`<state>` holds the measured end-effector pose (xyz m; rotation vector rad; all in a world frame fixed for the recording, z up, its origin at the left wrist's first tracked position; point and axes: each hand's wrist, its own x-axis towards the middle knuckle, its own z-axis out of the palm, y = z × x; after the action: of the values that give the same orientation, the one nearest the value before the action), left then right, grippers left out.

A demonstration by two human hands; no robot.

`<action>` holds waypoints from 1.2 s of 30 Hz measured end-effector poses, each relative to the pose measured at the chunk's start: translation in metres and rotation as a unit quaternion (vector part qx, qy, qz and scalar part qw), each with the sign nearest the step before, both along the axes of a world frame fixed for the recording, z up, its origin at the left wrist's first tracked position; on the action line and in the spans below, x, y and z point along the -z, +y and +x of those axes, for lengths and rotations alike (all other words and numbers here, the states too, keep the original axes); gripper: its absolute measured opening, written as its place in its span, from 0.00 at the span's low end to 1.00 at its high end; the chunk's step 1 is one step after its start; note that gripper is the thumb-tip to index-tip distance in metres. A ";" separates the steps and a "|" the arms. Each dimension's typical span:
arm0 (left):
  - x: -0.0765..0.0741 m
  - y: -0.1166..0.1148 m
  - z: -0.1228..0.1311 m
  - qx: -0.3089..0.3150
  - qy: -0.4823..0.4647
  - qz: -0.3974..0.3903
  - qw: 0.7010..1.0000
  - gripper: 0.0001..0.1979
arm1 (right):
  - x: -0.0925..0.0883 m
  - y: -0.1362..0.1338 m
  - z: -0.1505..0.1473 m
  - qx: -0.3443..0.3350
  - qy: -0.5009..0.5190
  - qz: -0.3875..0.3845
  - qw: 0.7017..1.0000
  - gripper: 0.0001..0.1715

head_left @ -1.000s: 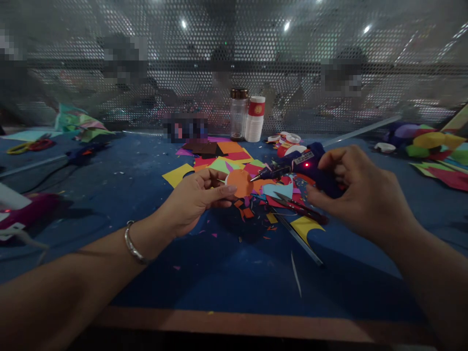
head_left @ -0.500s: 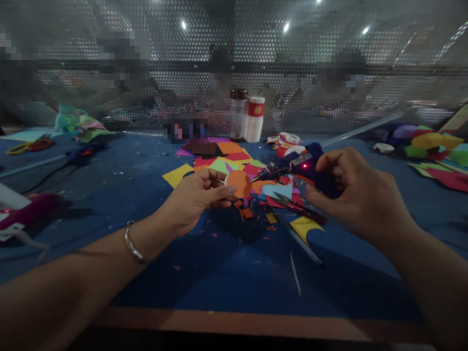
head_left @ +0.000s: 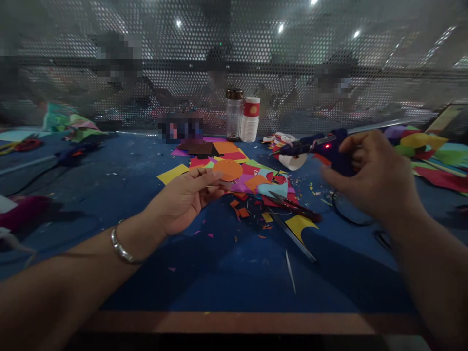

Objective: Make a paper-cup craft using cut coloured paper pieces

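Observation:
My left hand (head_left: pixel 193 195) pinches an orange paper disc (head_left: pixel 228 170) at its left edge, tilted above a heap of coloured paper. Fingers and thumb of my right hand (head_left: pixel 376 170) are wrapped round a dark blue hot glue gun (head_left: pixel 334 151) with a lit red light. Its nozzle points left, well apart from the disc. A clear glue stick (head_left: pixel 387 125) juts from its rear. Below and between my hands lie dark-bladed scissors (head_left: pixel 298 207) with reddish handles, beside yellow and light blue paper scraps (head_left: pixel 272 190).
A glass bottle (head_left: pixel 234 114) and stacked paper cups (head_left: pixel 250 119) stand at the back, before a perforated metal screen (head_left: pixel 190 68). White paper rings (head_left: pixel 292 161) lie near the nozzle. Another glue gun (head_left: pixel 75 154) rests at left. A loose glue stick (head_left: pixel 292 239) lies in front.
My right hand has drawn the glue gun up and right, away from the orange disc. My left hand has shifted slightly left and up, tilting the disc flatter.

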<state>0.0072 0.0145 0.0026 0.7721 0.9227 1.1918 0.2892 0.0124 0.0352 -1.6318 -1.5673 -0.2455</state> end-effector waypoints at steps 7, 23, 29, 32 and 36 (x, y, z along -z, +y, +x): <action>-0.005 -0.005 0.001 -0.015 -0.004 -0.006 1.000 0.11 | -0.015 0.022 0.051 0.202 -0.009 -0.101 0.974 0.21; 0.005 -0.003 -0.004 0.027 0.008 0.031 0.999 0.06 | 0.037 0.053 0.052 0.071 -0.006 -0.248 0.966 0.20; 0.004 -0.005 -0.005 0.040 0.003 0.043 0.998 0.07 | 0.025 0.040 0.038 0.093 -0.105 -0.196 0.971 0.20; 0.004 -0.005 -0.004 0.036 -0.002 0.043 0.998 0.07 | 0.021 0.031 0.017 0.048 -0.144 -0.160 0.975 0.13; 0.005 0.000 -0.004 0.018 -0.006 0.042 0.999 0.06 | 0.030 0.019 -0.025 -0.128 -0.164 -0.167 0.964 0.08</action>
<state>0.0035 0.0148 -0.0024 0.8447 0.8504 1.2081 0.2647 0.0316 0.0048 -1.6750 -2.1490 -0.1212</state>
